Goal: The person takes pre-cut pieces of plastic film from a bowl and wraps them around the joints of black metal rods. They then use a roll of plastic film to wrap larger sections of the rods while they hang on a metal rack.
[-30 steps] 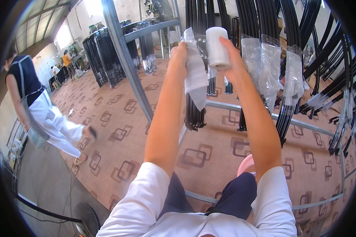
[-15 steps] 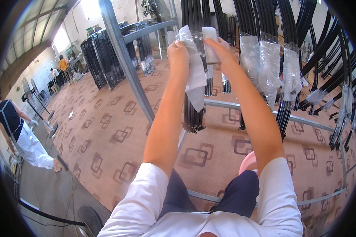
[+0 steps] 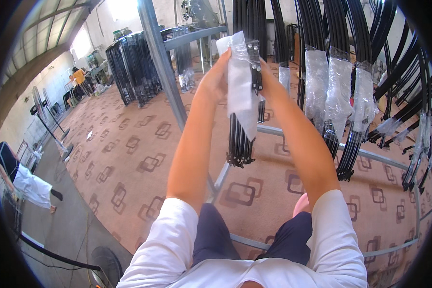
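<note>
In front of me hangs a bundle of long black strips [image 3: 240, 139], its dark ends hanging down at the bottom. Translucent white plastic film [image 3: 240, 91] lies around its middle, with a loose pointed corner slanting down. My left hand [image 3: 217, 77] is closed at the left side of the bundle on a roll of the film [image 3: 222, 45], whose end shows above the thumb. At the right edge, my right hand [image 3: 270, 84] touches the bundle beside small black fittings with shiny studs [image 3: 257, 79]. Its fingers are hidden behind the strips.
More black strip bundles wrapped in film [image 3: 317, 81] hang close at my right. A grey metal frame [image 3: 161, 62] rises at left, its lower bars near my legs. A pink tub [image 3: 300, 204] is by my knee. At far left a person [image 3: 26, 177] is on the grey floor.
The film roll has passed from my right hand to my left, going round the bundle. My right hand is now at the bundle's right edge. The view has shifted slightly left.
</note>
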`<state>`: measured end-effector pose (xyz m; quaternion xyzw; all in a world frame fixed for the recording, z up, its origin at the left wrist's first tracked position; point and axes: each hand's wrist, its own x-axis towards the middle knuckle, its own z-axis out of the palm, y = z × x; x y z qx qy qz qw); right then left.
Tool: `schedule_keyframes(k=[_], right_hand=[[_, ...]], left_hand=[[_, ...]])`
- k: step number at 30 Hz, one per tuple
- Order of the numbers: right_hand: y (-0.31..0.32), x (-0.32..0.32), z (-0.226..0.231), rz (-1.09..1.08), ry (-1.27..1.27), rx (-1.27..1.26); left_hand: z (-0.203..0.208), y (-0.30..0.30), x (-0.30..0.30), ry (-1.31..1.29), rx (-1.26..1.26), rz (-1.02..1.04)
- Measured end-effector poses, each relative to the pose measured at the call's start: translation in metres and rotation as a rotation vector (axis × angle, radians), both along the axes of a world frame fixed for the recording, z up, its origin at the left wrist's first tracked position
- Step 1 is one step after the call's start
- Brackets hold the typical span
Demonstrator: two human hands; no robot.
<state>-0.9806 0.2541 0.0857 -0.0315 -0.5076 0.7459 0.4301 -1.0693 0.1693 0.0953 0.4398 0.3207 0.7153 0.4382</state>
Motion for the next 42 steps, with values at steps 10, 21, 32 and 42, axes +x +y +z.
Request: schedule_keyframes(k=[10,21,32,42], right_hand=[[-0.029,0.043,0.034,-0.328,-0.187,0.471],[-0.032,0.046,0.035,-0.172,-0.083,0.239],[-0.014,0.05,0.026,-0.069,-0.036,0.221],[-0.009,0.036,0.013,-0.258,0.005,0.211]], left_hand=[[0.007,-0.004,0.006,0.285,-0.072,0.544],[0.025,-0.025,-0.004,0.394,-0.065,0.254],[0.064,-0.048,0.013,0.613,-0.206,0.361],[0.091,-0.036,0.049,1.168,-0.141,0.387]])
